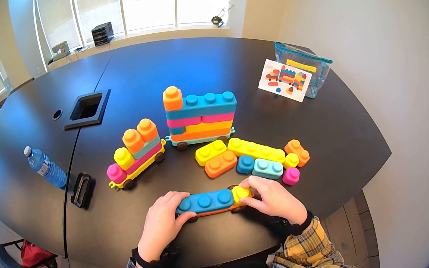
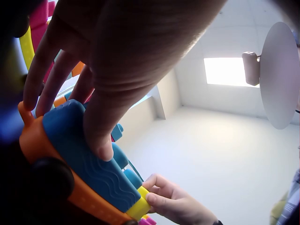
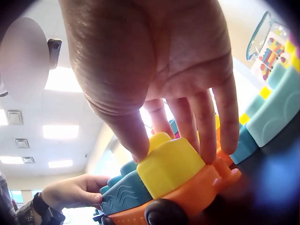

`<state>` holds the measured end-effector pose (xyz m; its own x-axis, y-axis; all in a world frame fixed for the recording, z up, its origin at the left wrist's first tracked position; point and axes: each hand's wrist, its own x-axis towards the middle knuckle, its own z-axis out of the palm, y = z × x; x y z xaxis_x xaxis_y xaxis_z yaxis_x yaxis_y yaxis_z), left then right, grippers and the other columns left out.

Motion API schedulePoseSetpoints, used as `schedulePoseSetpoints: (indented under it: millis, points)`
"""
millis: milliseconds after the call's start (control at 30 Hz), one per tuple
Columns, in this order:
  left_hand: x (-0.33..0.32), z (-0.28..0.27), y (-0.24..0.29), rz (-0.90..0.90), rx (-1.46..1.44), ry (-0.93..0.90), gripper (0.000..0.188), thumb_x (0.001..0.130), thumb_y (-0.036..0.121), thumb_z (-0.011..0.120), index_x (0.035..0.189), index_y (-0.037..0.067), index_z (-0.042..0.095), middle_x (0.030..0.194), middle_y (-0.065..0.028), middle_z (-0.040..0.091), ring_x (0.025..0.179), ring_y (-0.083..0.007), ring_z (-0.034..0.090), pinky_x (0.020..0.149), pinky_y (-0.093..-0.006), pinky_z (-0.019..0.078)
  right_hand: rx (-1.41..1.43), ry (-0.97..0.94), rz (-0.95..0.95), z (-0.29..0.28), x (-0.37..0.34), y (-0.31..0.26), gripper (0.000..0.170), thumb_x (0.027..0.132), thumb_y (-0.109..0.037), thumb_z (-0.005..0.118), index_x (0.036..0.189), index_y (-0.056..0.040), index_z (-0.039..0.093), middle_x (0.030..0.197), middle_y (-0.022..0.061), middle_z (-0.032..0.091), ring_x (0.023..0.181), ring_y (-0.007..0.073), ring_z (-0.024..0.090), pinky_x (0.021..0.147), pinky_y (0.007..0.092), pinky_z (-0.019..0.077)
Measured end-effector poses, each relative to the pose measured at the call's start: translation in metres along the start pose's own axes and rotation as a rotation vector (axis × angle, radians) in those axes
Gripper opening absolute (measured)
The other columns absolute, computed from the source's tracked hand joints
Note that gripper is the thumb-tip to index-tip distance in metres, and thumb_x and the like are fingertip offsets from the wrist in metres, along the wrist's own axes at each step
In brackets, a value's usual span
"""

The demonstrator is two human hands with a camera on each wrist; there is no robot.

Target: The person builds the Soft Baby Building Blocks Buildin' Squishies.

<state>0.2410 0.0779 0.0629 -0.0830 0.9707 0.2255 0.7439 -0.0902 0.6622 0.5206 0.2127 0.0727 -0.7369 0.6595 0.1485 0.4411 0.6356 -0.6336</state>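
In front of me stands a toy wagon with an orange base [image 3: 192,194] and dark wheels. A long blue block [image 1: 205,203] and a small yellow block [image 1: 241,194] sit side by side on top of it. My left hand [image 1: 163,221] grips the blue block's left end, thumb on the near side; its fingers reach to the far side near the orange hook. With thumb and fingers, my right hand [image 1: 277,200] pinches the yellow block [image 3: 171,164] at the wagon's other end.
Beyond are a tall block wagon [image 1: 201,115] and a stepped one [image 1: 138,154]. Loose blocks, including a long yellow one [image 1: 256,150], lie to the right. Farther off are a picture card [image 1: 285,80] and a clear bag [image 1: 315,73]. At left stand a water bottle [image 1: 45,167] and a black case [image 1: 83,191].
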Motion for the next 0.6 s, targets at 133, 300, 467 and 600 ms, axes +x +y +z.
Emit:
schedulePoseSetpoints:
  millis: [133, 300, 467, 600]
  points:
    - [-0.001, 0.001, 0.001, 0.001, 0.022, 0.000, 0.042, 0.086, 0.025, 0.083, 0.123, 0.009, 0.069, 0.114, -0.0094, 0.070, 0.104, -0.0345, 0.066, 0.091, -0.0443, 0.0552, -0.013, -0.001, -0.009, -0.003, -0.001, 0.000, 0.032, 0.095, -0.025, 0.078, 0.113, -0.0025, 0.064, 0.110, 0.0128, 0.071, 0.091, 0.0317, 0.072, 0.081, 0.0403, 0.0576]
    - [-0.001, 0.000, 0.004, -0.017, 0.029, -0.011, 0.043, 0.086, 0.025, 0.083, 0.123, 0.009, 0.068, 0.114, -0.0095, 0.069, 0.105, -0.0346, 0.067, 0.092, -0.0445, 0.0553, -0.148, 0.126, -0.178, -0.017, 0.009, 0.009, 0.032, 0.094, -0.030, 0.079, 0.114, -0.0060, 0.070, 0.114, 0.0112, 0.071, 0.098, 0.0329, 0.071, 0.086, 0.0414, 0.0570]
    - [-0.001, 0.002, 0.003, -0.014, 0.037, -0.007, 0.043, 0.086, 0.026, 0.083, 0.123, 0.009, 0.068, 0.114, -0.0093, 0.069, 0.107, -0.0347, 0.067, 0.093, -0.0447, 0.0554, -0.353, 0.101, -0.182, -0.032, 0.051, 0.021, 0.026, 0.091, -0.024, 0.078, 0.108, -0.0058, 0.071, 0.105, 0.0112, 0.068, 0.099, 0.0343, 0.068, 0.085, 0.0449, 0.0545]
    - [0.001, 0.003, 0.002, 0.044, 0.067, 0.033, 0.043, 0.085, 0.021, 0.085, 0.122, 0.005, 0.069, 0.114, -0.0123, 0.070, 0.099, -0.0348, 0.070, 0.084, -0.0414, 0.0594, -0.571, 0.071, -0.227, -0.016, 0.087, 0.041, 0.021, 0.089, -0.020, 0.077, 0.106, -0.0091, 0.072, 0.102, 0.0074, 0.066, 0.105, 0.0272, 0.064, 0.090, 0.0429, 0.0493]
